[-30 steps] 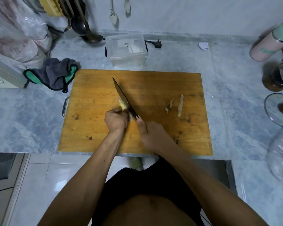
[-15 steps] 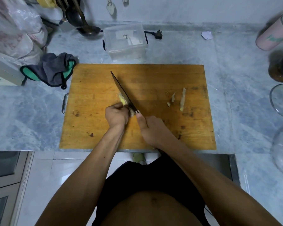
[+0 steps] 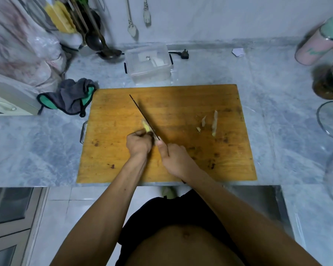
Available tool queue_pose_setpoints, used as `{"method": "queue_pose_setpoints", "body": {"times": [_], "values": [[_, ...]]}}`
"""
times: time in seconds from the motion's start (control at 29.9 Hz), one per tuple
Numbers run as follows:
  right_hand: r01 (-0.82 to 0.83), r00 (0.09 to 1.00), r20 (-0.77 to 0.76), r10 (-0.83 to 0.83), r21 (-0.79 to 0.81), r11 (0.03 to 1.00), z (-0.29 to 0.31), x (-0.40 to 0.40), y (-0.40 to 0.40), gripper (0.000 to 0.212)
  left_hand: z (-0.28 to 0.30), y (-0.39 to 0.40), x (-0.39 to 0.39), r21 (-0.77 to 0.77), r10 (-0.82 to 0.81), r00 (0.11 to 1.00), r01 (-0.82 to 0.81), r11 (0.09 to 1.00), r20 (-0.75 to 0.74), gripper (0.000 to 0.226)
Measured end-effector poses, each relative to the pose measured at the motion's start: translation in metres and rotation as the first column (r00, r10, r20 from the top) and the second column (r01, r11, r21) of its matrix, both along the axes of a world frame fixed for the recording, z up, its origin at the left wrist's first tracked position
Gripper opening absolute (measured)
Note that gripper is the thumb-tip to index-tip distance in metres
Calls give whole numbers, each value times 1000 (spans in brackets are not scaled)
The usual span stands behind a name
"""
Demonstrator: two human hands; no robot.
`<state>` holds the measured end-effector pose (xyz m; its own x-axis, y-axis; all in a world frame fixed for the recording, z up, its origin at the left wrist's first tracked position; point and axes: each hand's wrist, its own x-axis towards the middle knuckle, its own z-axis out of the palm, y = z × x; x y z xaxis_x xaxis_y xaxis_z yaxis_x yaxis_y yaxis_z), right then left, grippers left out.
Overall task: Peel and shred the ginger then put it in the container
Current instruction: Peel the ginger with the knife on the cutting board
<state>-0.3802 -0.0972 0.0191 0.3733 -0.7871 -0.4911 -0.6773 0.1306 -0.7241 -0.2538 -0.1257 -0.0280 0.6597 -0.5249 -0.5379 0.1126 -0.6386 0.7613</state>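
Three peel strips (image 3: 214, 122) on cutting board (image 3: 181, 104); left hand (image 3: 139, 144) curled round ginger (image 3: 146, 127), right hand (image 3: 174, 160) gripping knife (image 3: 142, 115); shredding unfinished, container (image 3: 148, 63) unfilled

A grey-blue marbled stone countertop (image 3: 277, 131) carries a rectangular orange-brown wooden cutting board (image 3: 181, 104) at its middle. Behind the board stands a clear lidded plastic container (image 3: 148, 64), and a crumpled grey cloth with green trim (image 3: 71, 96) touches the board's far left corner. At the right edge are a pink bottle with a mint cap (image 3: 319, 43) and a clear glass lid (image 3: 329, 120).
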Motion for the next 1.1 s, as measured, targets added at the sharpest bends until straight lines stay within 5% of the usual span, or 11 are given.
{"method": "queue_pose_setpoints", "body": {"times": [0.27,0.53,0.7,0.9,1.1], "values": [[-24,998,-68,18,-99,995,-8,-9,-3,63,-2,1,4,-3,23,997,-23,1000,-68,15],[149,984,-79,-159,-114,982,-8,-60,2,71,-2,6,8,-45,-24,988,18,999,-152,17],[230,971,-42,-237,-123,965,-11,-75,5,66,-5,1,-8,-33,-126,983,123,992,-131,20],[118,990,-64,-127,-123,985,-8,-66,5,78,-7,-8,-23,-19,-179,981,178,984,-74,16],[275,960,-34,-280,-100,956,-14,-91,4,69,-9,-6,-19,-24,-188,979,186,982,-77,14]]}}
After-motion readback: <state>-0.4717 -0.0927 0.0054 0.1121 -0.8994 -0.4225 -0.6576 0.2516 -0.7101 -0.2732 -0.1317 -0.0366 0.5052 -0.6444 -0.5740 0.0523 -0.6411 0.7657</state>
